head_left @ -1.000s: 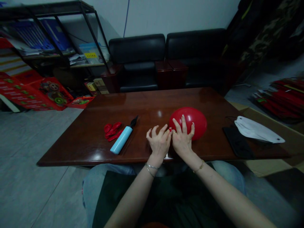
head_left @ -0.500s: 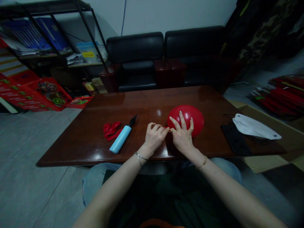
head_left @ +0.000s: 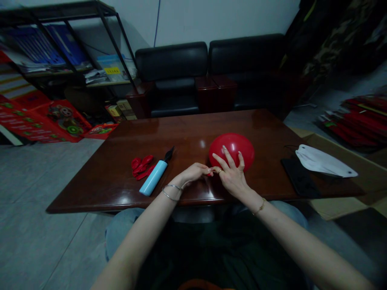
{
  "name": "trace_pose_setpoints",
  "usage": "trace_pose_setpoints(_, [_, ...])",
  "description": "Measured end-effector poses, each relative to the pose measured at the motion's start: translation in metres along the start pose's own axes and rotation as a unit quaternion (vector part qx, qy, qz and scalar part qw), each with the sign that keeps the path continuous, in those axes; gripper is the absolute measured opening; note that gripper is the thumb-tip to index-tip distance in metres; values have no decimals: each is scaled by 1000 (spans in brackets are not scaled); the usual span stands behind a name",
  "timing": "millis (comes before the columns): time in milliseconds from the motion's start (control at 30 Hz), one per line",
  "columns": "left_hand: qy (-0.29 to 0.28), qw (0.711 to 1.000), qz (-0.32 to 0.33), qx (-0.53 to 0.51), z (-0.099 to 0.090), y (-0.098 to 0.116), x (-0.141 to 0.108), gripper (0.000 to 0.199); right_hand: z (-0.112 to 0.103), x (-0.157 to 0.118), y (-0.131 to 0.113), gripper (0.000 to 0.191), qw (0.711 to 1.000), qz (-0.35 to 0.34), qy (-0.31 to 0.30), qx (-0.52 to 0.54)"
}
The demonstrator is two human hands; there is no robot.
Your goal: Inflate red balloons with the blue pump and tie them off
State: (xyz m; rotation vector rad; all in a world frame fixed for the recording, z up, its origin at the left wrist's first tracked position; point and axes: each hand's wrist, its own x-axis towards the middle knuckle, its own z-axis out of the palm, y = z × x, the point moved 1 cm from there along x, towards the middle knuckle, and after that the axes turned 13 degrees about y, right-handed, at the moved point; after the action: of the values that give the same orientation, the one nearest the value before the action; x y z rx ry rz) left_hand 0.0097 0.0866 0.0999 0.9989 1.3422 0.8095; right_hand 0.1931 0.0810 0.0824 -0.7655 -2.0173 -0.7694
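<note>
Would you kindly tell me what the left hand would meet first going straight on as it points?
The left hand would probably meet the right hand first, at the red balloon; depth is unclear.

Your left hand (head_left: 196,172) pinches the neck end of the inflated red balloon (head_left: 243,148); your right hand (head_left: 233,180) grips the neck nearer the body, other fingers spread over the balloon's side. Balloon sits on your glossy brown wooden table (head_left: 178,137). To your left: light-blue hand pump (head_left: 153,178), black nozzle pointing away from you, deflated red balloons (head_left: 141,164) just beside it. To your right: white face mask (head_left: 323,161), overlapping a flat black item (head_left: 298,177). Black sofas (head_left: 172,60) across from you.
</note>
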Motion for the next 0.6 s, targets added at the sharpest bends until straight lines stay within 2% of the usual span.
trace_pose_setpoints(133, [4, 998, -52, -46, 9, -10, -4, 17, -1, -4, 2, 15, 1000, 11, 8, 3])
trace_pose_setpoints(267, [-12, 992, -103, -75, 11, -9, -12, 21, -4, -2, 4, 20, 1000, -9, 21, 18])
trace_pose_setpoints(333, [-11, 990, -105, -94, 9, -6, -12, 26, -4, 2, 5, 21, 999, -12, 26, 24])
trace_pose_setpoints(400, [6, 994, -62, -84, 3, -4, -10, 33, -4, 6, 7, 21, 1000, -1, 21, 22])
trace_pose_setpoints(467, [68, 997, 40, -5, -9, -4, -7, 38, -3, 8, 10, 21, 1000, 13, 14, 15])
trace_pose_setpoints(500, [122, 985, 103, 62, -16, -5, -6, 39, -3, 7, 11, 21, 1000, 19, 13, 12])
trace_pose_setpoints(533, [189, 957, 169, 139, -25, -8, -6, 35, -3, 6, 11, 21, 1000, 23, 14, 9])
trace_pose_setpoints(567, [267, 912, 219, 220, -33, -12, -6, 31, -2, 5, 12, 21, 999, 28, 16, 8])
trace_pose_setpoints(600, [329, 866, 241, 291, -40, -18, -7, 28, -2, 3, 12, 21, 999, 33, 19, 7])
